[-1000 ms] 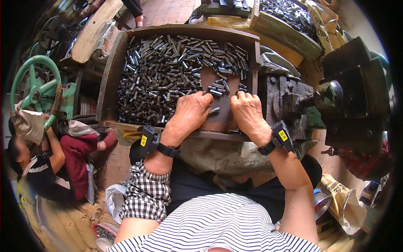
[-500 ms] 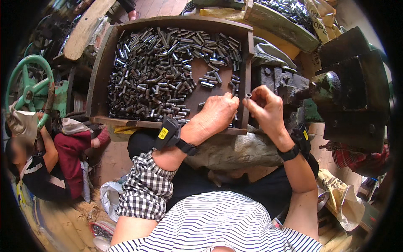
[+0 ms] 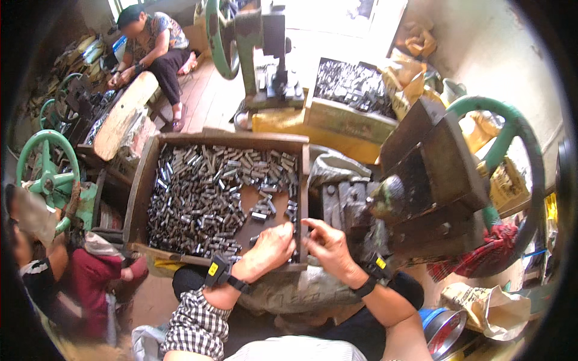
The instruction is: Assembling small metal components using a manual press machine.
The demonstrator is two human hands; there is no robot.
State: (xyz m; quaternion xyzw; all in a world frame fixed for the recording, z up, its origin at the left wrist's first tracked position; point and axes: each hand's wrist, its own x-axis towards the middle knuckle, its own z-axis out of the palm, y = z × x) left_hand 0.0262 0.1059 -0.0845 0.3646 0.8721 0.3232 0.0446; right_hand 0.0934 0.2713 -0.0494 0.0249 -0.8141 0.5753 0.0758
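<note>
A wooden tray (image 3: pixel 306 180) in front of me holds a heap of short metal tubes (image 3: pixel 198 198). Over its right front part is my left hand (image 3: pixel 274 245), fingertips pressed together beside the tubes along the right wall. What they pinch, if anything, is hidden. Just outside that wall, my right hand (image 3: pixel 331 245) is closed at thumb and forefinger on a small metal tube (image 3: pixel 305 231), mostly covered by the fingers. The two hands are close but apart. A few loose tubes (image 3: pixel 260 215) lie on the bare part of the tray bottom.
A dark press with a green handwheel (image 3: pixel 512 132) stands at right, a second green press (image 3: pixel 256 54) beyond the tray. A box of metal parts (image 3: pixel 352 123) sits at the back. One person (image 3: pixel 159 54) sits far left, another (image 3: pixel 90 277) near left by a handwheel.
The view has tilted up, so the far press, the bright doorway and a seated person now show. My hands stay close together at the tray's right wall, the right one still pinching.
</note>
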